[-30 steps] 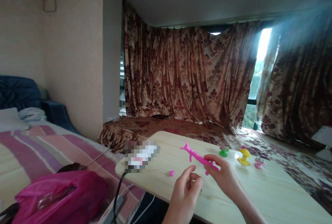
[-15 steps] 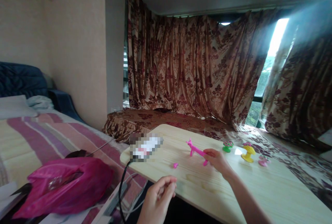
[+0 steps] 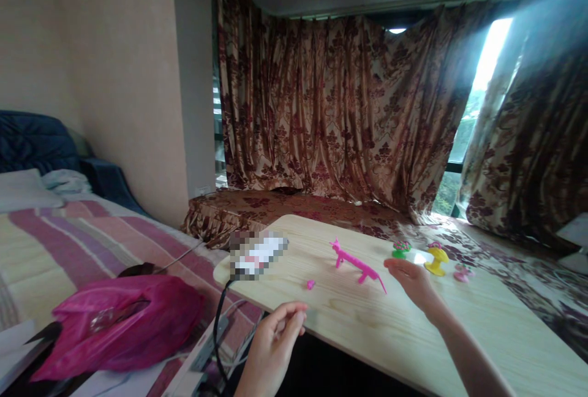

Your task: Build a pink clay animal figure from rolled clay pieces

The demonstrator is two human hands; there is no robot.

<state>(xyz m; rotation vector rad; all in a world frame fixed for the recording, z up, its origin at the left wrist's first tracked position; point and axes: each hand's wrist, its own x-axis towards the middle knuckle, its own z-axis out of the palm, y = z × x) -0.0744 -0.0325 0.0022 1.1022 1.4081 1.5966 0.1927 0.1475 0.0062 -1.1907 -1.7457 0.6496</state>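
Observation:
On the wooden-topped table (image 3: 349,329) stands a pink toy animal figure (image 3: 353,262) with pointed ears, thin legs and a long tail that slants down toward the tabletop. My right hand (image 3: 411,277) is just right of the tail, apart from the figure, with its fingers stretched out and nothing visible in them. At the near table edge my left hand (image 3: 278,336) has its fingers curled in and its thumb close to the index fingertip; I see nothing between them. A small pink piece (image 3: 311,285) lies between my left hand and the animal.
Toward the right stand a green mushroom-like toy (image 3: 401,249), a yellow one (image 3: 436,260) and a pink one (image 3: 463,272). A blurred-out device (image 3: 260,256) with a black cable (image 3: 217,329) is on the table's left. A magenta plastic bag (image 3: 124,323) lies on the striped bed (image 3: 92,225).
My right hand has let go of the pink toy animal and moved to the right. The animal now stands by itself with its tail in view. My left hand stays nearly in place.

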